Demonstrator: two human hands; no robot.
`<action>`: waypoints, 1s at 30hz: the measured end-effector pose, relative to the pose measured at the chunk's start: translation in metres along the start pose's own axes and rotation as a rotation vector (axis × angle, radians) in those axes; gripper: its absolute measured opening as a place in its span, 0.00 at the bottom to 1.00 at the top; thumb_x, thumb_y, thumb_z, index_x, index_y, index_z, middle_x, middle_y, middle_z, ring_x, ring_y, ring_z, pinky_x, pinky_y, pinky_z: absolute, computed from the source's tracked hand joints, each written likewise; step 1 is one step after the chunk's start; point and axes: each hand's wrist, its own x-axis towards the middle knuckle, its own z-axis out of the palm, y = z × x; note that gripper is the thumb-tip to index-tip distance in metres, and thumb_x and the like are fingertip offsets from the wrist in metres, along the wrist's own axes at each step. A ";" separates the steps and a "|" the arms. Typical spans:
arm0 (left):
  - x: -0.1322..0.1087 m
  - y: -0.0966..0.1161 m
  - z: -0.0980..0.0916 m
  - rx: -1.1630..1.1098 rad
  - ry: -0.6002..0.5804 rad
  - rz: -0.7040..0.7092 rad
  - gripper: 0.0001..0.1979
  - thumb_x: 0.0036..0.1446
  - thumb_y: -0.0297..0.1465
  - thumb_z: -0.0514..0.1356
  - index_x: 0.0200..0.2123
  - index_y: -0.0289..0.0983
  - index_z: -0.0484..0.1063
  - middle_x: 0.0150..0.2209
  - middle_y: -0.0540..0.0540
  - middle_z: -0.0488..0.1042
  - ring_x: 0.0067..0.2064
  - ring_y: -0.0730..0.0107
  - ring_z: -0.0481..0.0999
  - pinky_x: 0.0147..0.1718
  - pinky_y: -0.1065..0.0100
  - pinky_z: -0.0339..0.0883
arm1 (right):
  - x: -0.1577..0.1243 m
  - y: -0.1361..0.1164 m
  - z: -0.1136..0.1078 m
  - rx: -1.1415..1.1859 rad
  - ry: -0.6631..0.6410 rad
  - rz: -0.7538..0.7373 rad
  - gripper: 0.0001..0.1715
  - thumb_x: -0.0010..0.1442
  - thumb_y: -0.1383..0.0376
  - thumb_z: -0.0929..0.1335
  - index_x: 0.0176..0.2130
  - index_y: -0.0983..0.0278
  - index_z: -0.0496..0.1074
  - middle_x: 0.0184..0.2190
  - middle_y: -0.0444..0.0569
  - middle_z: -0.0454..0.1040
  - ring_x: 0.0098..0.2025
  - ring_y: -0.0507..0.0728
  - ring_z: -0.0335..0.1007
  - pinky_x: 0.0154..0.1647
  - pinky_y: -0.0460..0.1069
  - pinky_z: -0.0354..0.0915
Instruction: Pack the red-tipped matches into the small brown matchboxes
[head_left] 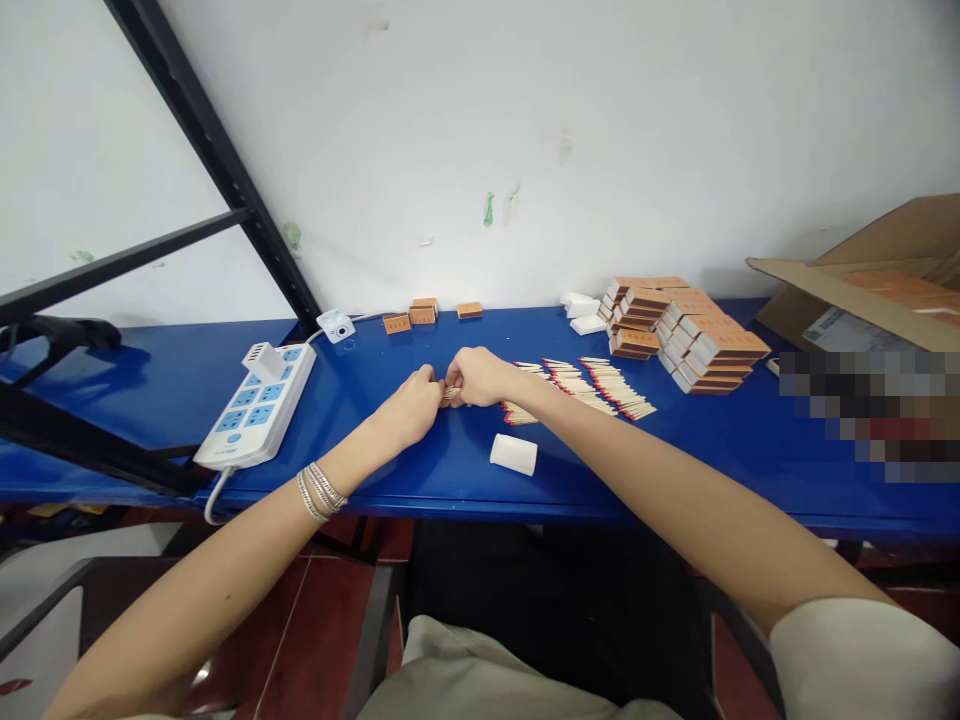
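My left hand (415,408) and my right hand (482,377) meet over the blue table, both with closed fingers. Between their fingertips shows a small bunch of matches (451,394), mostly covered by the fingers. Three rows of red-tipped matches (611,385) lie just right of my right hand, partly behind its wrist. In front of the hands rests a white matchbox tray (514,454); its inside cannot be made out.
Stacked matchboxes (697,335) stand at the back right beside several white trays (587,312). A few matchboxes (424,311) sit along the wall. On the left are a power strip (262,405) and a black metal frame (217,150). A cardboard box (825,290) stands far right.
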 end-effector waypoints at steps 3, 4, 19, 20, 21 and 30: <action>-0.002 0.010 -0.007 0.098 -0.036 0.002 0.16 0.64 0.21 0.47 0.41 0.30 0.76 0.41 0.38 0.69 0.41 0.64 0.73 0.42 0.65 0.69 | -0.003 -0.006 -0.003 -0.049 -0.024 -0.002 0.12 0.51 0.70 0.73 0.38 0.69 0.80 0.36 0.54 0.82 0.39 0.58 0.77 0.31 0.44 0.63; -0.002 0.013 -0.010 0.123 -0.045 0.001 0.16 0.64 0.21 0.47 0.41 0.30 0.76 0.41 0.38 0.69 0.41 0.63 0.73 0.42 0.65 0.69 | -0.005 -0.008 -0.004 -0.070 -0.031 0.002 0.12 0.52 0.69 0.72 0.39 0.69 0.80 0.37 0.55 0.81 0.40 0.59 0.77 0.31 0.45 0.63; -0.005 0.021 -0.006 0.338 0.013 0.145 0.15 0.65 0.21 0.47 0.47 0.27 0.72 0.42 0.34 0.71 0.42 0.55 0.73 0.40 0.59 0.66 | -0.018 -0.012 -0.005 -0.170 -0.090 0.038 0.15 0.55 0.71 0.68 0.43 0.72 0.77 0.40 0.63 0.80 0.40 0.63 0.77 0.31 0.48 0.63; -0.005 0.022 -0.006 0.337 0.013 0.145 0.15 0.65 0.20 0.47 0.47 0.27 0.71 0.42 0.34 0.72 0.42 0.55 0.73 0.40 0.59 0.66 | -0.020 -0.013 -0.006 -0.179 -0.095 0.040 0.16 0.54 0.72 0.68 0.44 0.72 0.77 0.41 0.64 0.79 0.40 0.64 0.77 0.31 0.48 0.64; -0.006 0.024 -0.006 0.344 0.017 0.147 0.15 0.64 0.20 0.47 0.46 0.26 0.71 0.41 0.34 0.72 0.42 0.55 0.73 0.40 0.59 0.65 | -0.022 -0.015 -0.006 -0.188 -0.099 0.044 0.16 0.54 0.73 0.68 0.44 0.73 0.77 0.41 0.64 0.79 0.41 0.64 0.77 0.31 0.48 0.64; -0.011 0.025 0.000 0.436 0.131 0.232 0.13 0.65 0.21 0.47 0.42 0.28 0.72 0.36 0.37 0.73 0.38 0.55 0.74 0.39 0.59 0.63 | -0.030 -0.018 -0.004 -0.202 -0.087 0.079 0.16 0.56 0.72 0.67 0.45 0.73 0.76 0.42 0.66 0.79 0.45 0.66 0.77 0.30 0.48 0.64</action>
